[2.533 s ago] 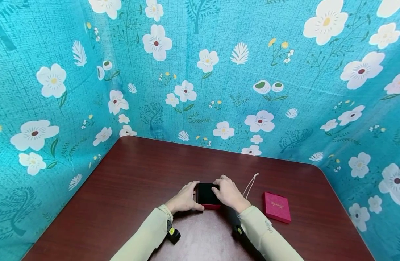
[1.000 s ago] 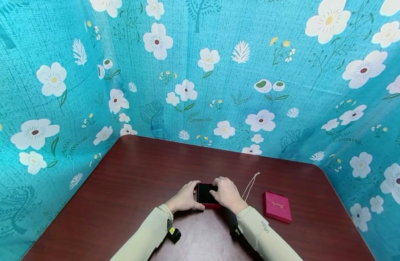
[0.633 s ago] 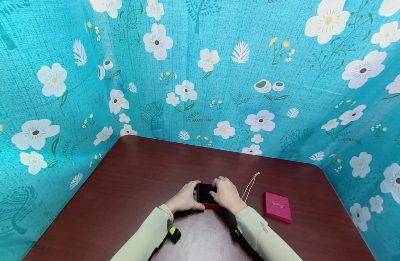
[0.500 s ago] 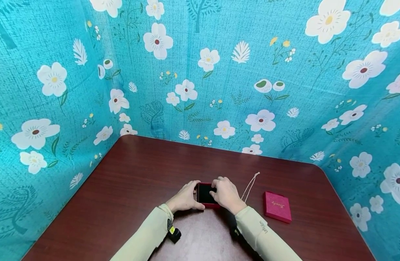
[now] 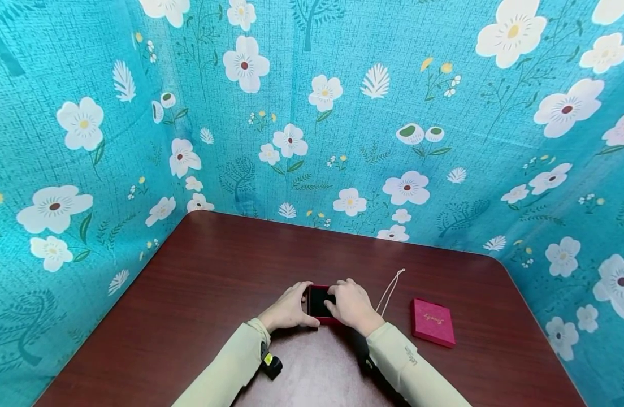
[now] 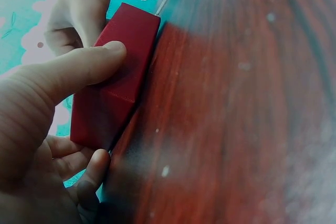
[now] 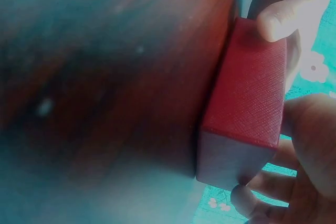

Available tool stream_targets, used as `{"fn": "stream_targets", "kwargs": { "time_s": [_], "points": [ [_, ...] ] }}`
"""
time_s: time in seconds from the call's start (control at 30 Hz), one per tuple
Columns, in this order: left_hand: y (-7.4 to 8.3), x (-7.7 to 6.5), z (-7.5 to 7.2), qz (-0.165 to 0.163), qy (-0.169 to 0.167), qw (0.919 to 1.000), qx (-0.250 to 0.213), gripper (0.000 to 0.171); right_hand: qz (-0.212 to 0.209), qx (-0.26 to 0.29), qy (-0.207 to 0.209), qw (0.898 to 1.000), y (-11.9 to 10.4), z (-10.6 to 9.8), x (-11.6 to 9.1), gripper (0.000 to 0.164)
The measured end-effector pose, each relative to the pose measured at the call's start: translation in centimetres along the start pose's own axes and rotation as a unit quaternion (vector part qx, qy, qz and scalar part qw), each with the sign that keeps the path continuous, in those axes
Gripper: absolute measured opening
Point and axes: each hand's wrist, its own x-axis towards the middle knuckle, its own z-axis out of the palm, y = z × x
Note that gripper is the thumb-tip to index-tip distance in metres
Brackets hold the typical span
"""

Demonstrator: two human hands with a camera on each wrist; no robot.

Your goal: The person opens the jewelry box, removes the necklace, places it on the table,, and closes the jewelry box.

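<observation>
The bottom half of a red jewelry box (image 5: 328, 320) rests on the table, its black insert (image 5: 318, 302) facing up. My left hand (image 5: 289, 308) grips the box's left end; in the left wrist view the thumb presses the near red wall (image 6: 100, 119) while fingers curl round the end. Over the right end is my right hand (image 5: 354, 305), thumb and index fingertips on or just above the insert. In the right wrist view other fingers of it (image 7: 315, 150) curl against the box's far corner. The insert's right part is hidden beneath this hand.
A red lid (image 5: 433, 322) with gold lettering lies to the right. Between it and the right hand is a thin pale looped chain or cord (image 5: 391, 288), partly hidden by that hand. Floral teal cloth (image 5: 347, 141) hangs behind the dark wood table (image 5: 230, 254).
The right hand has shifted slightly left over the insert, its index and thumb tips spreading a little apart. The left hand, box, lid and chain or cord stay where they were.
</observation>
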Motion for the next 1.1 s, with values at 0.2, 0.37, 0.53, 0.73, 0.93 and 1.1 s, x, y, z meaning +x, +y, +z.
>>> {"fn": "stream_targets", "kwargs": {
  "time_s": [0.2, 0.37, 0.53, 0.73, 0.93, 1.1],
  "points": [
    [-0.1, 0.1, 0.0, 0.002, 0.002, 1.0000, 0.001, 0.095, -0.015, -0.028, -0.004, 0.999, 0.1, 0.2, 0.0, 0.028],
    [-0.2, 0.1, 0.0, 0.003, 0.002, 1.0000, -0.001, 0.094, -0.029, -0.044, -0.007, 0.999, 0.3, 0.3, 0.0, 0.030],
    [-0.2, 0.1, 0.0, 0.000, -0.004, 1.0000, -0.003, 0.095, -0.045, -0.042, -0.010, 0.998, 0.3, 0.1, 0.0, 0.033],
    [-0.2, 0.2, 0.1, -0.005, -0.008, 1.0000, -0.002, 0.097, -0.094, -0.043, -0.023, 0.994, 0.7, -0.2, 0.0, 0.032],
    [-0.1, 0.2, 0.0, -0.008, -0.007, 0.9999, 0.005, 0.097, -0.122, -0.049, -0.038, 0.991, 1.1, -0.3, -0.2, 0.034],
    [0.0, 0.2, 0.0, -0.006, -0.007, 0.9999, 0.007, 0.098, -0.127, -0.064, -0.071, 0.987, 1.2, -0.4, -0.3, 0.037]
  ]
}}
